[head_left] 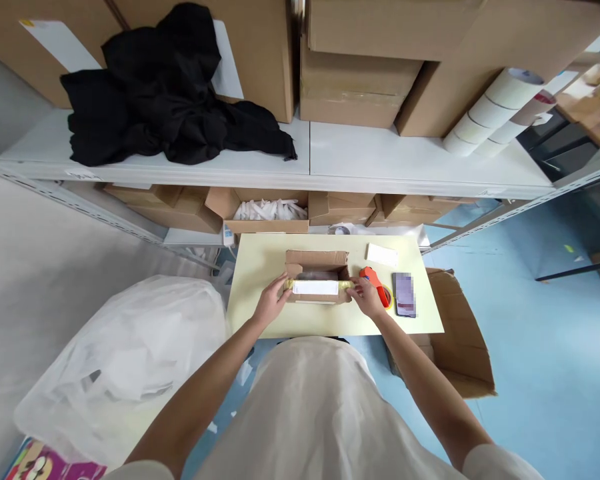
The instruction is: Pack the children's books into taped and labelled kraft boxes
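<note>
A small cardboard box stands open on the pale yellow table in front of me. Something greyish lies inside it, too dim to make out. Along its near flap runs yellowish tape, with a white label in the middle. My left hand pinches the left end of this flap, fingers closed. At the right end, my right hand grips the flap the same way. Just beyond the right hand lies a red-orange tape dispenser with a yellow tape roll, and a phone is beside it.
A white slip lies at the back right of the table. Behind are shelves with cartons, black cloth and label rolls. A big plastic bag is at left, an open carton at right on the floor.
</note>
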Demonstrator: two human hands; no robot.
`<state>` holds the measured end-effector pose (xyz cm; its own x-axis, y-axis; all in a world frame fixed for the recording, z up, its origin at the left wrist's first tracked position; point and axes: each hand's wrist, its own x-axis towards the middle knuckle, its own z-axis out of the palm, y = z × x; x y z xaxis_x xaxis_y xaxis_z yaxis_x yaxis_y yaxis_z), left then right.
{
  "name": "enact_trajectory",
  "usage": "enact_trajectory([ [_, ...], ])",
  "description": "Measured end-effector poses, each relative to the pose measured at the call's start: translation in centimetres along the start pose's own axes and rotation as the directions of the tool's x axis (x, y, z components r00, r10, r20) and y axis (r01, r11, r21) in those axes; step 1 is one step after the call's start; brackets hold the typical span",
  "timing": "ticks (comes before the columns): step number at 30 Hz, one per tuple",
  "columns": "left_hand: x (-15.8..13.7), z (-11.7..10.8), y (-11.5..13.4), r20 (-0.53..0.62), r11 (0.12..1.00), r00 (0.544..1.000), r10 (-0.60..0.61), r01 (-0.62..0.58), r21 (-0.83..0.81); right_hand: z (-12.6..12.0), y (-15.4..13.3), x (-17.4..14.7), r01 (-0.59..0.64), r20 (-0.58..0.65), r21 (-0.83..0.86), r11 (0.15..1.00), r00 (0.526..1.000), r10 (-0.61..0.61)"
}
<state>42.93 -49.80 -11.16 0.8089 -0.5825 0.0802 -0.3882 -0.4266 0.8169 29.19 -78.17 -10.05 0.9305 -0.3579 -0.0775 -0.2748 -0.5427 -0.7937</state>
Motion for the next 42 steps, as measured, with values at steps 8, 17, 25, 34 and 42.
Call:
enact_trajectory([
  [8, -0.9, 2.7, -0.4, -0.151, 0.972, 0.971, -0.186, 0.160, -0.170, -0.9, -1.3, 3.5, 0.107, 0.025, -0.192, 0.976, 0.994, -0.104],
  [17, -1.0, 3.1, 0.1, -0.133, 0.961, 0.954, -0.270, 0.258, -0.103, -1.6, -4.0, 4.4, 0.340, 0.172, -0.369, 0.865, 0.939, -0.296],
  [25, -1.4, 2.6, 0.7, -0.172, 0.989, 0.976, -0.135, 0.143, 0.033, 1.3, -1.7, 0.5, 0.357, 0.088, -0.477, 0.803, 0.928, -0.361],
  [34, 1.5, 0.5, 4.4, 0.310, 0.806, 0.941, 0.138, -0.289, 0.517, 2.1, -1.1, 0.5, 0.300, -0.036, -0.355, 0.886, 0.942, -0.333],
  [42, 2.9, 1.8, 4.2, 0.360, 0.815, 0.926, 0.114, -0.294, 0.499, 1.3, -1.1, -0.4, 0.261, 0.012, -0.345, 0.902, 0.962, -0.273],
])
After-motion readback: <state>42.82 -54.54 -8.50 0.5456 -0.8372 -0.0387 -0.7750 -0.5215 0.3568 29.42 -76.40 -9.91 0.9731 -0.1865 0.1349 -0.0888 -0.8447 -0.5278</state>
